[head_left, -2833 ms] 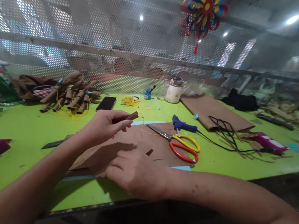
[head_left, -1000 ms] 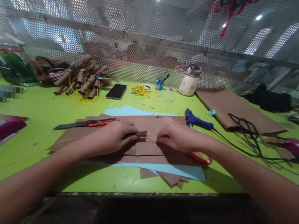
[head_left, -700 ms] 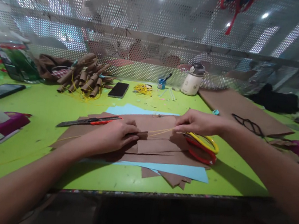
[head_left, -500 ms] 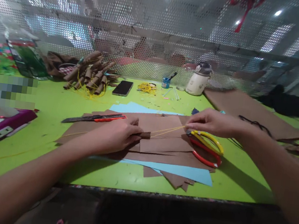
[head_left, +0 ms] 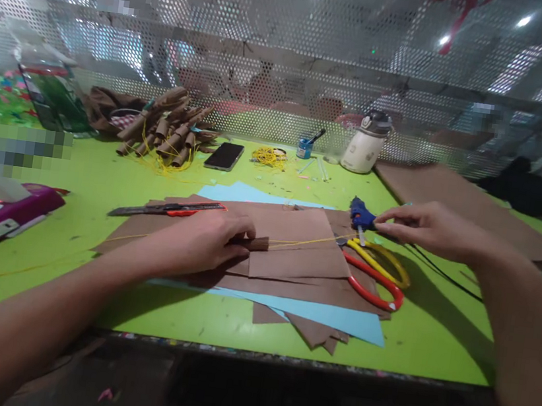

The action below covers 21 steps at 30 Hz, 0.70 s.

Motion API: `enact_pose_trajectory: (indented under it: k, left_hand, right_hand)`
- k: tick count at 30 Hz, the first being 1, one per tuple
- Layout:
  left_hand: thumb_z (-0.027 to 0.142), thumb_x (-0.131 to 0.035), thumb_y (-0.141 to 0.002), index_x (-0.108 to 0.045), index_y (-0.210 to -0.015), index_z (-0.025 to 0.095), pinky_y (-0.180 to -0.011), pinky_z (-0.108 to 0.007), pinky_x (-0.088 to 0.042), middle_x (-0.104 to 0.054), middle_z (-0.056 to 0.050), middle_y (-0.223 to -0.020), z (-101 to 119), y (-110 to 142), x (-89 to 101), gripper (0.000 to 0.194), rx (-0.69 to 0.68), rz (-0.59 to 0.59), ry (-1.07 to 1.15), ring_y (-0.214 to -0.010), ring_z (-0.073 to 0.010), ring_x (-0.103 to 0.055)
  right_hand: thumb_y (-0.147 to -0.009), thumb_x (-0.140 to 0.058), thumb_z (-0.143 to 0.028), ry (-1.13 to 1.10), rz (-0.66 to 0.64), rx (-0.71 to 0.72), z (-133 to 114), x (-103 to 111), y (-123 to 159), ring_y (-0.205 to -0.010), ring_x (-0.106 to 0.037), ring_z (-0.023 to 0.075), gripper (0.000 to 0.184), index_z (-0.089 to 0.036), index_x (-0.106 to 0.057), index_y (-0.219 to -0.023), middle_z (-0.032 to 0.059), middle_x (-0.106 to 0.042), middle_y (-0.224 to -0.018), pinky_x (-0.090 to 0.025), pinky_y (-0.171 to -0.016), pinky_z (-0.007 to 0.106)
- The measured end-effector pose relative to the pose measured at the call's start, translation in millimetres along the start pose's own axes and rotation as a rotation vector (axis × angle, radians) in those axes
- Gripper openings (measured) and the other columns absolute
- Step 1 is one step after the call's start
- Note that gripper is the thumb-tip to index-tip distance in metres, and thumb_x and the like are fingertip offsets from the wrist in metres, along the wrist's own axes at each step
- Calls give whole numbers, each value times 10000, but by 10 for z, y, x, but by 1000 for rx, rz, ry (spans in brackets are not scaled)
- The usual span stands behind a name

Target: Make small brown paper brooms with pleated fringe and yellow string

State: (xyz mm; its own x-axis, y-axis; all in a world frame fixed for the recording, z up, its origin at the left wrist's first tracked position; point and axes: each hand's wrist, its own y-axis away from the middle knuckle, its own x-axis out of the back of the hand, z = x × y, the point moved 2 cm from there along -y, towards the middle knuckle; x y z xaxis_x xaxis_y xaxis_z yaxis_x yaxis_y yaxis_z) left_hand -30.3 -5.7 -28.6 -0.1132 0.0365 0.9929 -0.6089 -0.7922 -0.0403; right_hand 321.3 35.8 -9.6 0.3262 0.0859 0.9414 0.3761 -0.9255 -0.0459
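Note:
My left hand (head_left: 219, 239) is closed around a small brown paper roll (head_left: 259, 243) above the stacked brown paper sheets (head_left: 298, 226). A yellow string (head_left: 306, 241) runs out of the roll's right end toward the scissors. The fingers of my right hand (head_left: 418, 226) are closed on the back end of a blue glue gun (head_left: 361, 213), whose nozzle points down. Just below it lie scissors (head_left: 381, 277) with yellow and red handles, the blades mostly covered by paper. A utility knife (head_left: 167, 209) with red edging rests on the sheets behind my left hand.
Blue paper (head_left: 316, 314) shows under the brown sheets. Several tied paper rolls (head_left: 165, 129), a phone (head_left: 224, 155), a tangle of yellow string (head_left: 270, 157), a blue jar (head_left: 304, 147) and a white bottle (head_left: 364, 145) stand farther back. A purple power strip (head_left: 7, 215) sits at left; the gun's cord (head_left: 446, 273) trails right.
My right hand pulled the yellow string out to the right, let it go and moved to the glue gun. My left hand has kept hold of the paper roll.

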Motion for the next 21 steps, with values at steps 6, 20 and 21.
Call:
enact_pose_trajectory:
  k: [6, 20, 21]
  left_hand:
    - [315, -515, -857, -598, -902, 203, -656, -284, -396, -643, -35, -850, 23, 7, 11, 147, -7, 1, 0, -768, -193, -570]
    - [373, -405, -917, -593, -815, 203, -630, -275, -364, -586, -32, -789, 3, -23, -23, 273, -60, 12, 33, -682, -156, -523]
    - [368, -407, -917, -592, -810, 201, -627, -274, -362, -586, -30, -787, 12, -22, -17, 271, -64, 18, 42, -675, -152, -519]
  right_hand:
    - [-823, -517, -506, 207, 103, -245, 82, 108, 4, -663, -604, 234, 445, -158, -693, -1036, 108, -708, -801, -408, -570, 325]
    - [-879, -531, -235, 128, 16, 587, -984, -331, 236, -868, -527, 188, 151, -177, -662, -926, 72, -633, -890, -424, -741, 311]
    - [-882, -523, -222, 177, -5, 605, -1028, -375, 250, -875, -504, 197, 141, -182, -658, -891, 71, -624, -886, -410, -741, 322]
